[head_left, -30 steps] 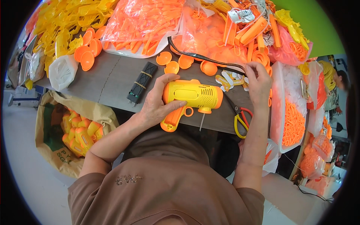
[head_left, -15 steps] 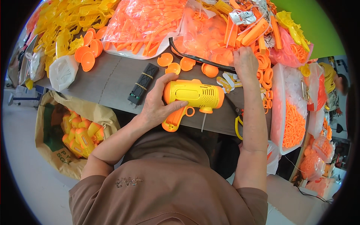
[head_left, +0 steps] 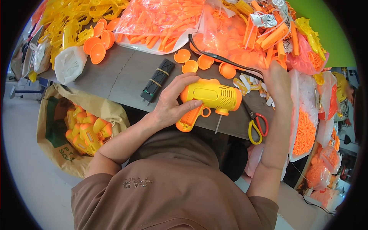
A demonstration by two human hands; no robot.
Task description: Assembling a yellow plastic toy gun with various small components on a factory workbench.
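Note:
My left hand (head_left: 171,103) is wrapped round the rear of a yellow toy gun (head_left: 212,94) with orange ends and an orange ring trigger. The gun lies on its side above the front table edge, its muzzle to the right. My right hand (head_left: 276,78) reaches to the far right, among loose orange plastic parts (head_left: 275,35) beside a plastic bin; its fingers are blurred and partly hidden. Small yellow-and-white stickers (head_left: 247,82) lie left of that wrist. Scissors (head_left: 256,126) with yellow and red handles rest nearer to me.
A black box with rubber bands (head_left: 157,80) and several orange cups (head_left: 189,66) lie on the table (head_left: 126,82). Bags of orange parts (head_left: 165,23) and yellow pieces (head_left: 73,15) fill the back. A paper sack (head_left: 48,134) of toy guns stands left, a plastic bin (head_left: 293,126) right.
My right hand has moved right, from the edge of the clear bag towards the bin, uncovering stickers and scissors. My view has shifted slightly; the left hand keeps its hold on the toy gun.

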